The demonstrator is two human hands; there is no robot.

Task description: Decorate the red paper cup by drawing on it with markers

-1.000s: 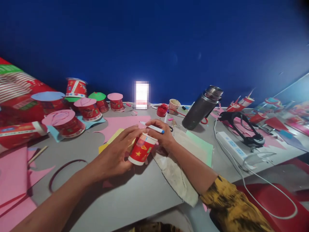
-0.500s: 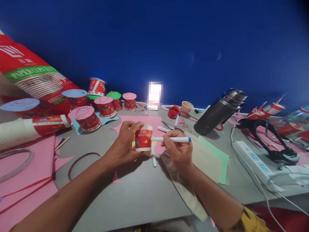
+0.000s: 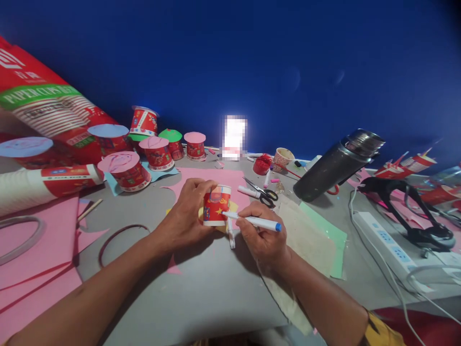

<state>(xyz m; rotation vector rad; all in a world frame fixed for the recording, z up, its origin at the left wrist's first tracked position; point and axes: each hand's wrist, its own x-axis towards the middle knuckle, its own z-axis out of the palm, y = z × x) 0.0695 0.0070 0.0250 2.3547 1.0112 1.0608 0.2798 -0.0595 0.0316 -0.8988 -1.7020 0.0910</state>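
My left hand [image 3: 189, 210] is wrapped round a red patterned paper cup [image 3: 216, 204], gripping it from its left side above the table. In my right hand [image 3: 264, 230] is a white marker pen [image 3: 257, 222] with a blue end, pinched between thumb and fingers. Its tip points left at the cup's printed face, near a yellow star; whether it touches cannot be told. Below the cup's right side, a second white marker [image 3: 231, 235] lies on the table. Pink paper [image 3: 180, 174] and a yellow paper piece [image 3: 234, 207] lie behind the cup.
Black-handled scissors [image 3: 268, 198] and a capped marker [image 3: 248, 191] lie beyond my right hand. Cups with paper discs [image 3: 124, 173] stand at left, near a cup stack [image 3: 21, 190]. A dark flask [image 3: 334, 166], a cloth [image 3: 306, 235] and a power strip [image 3: 385, 245] are at right.
The marker's tip has moved slightly down and left, onto or in front of the cup's face. My right hand has lowered a little, and the scissors' handles now show behind it.
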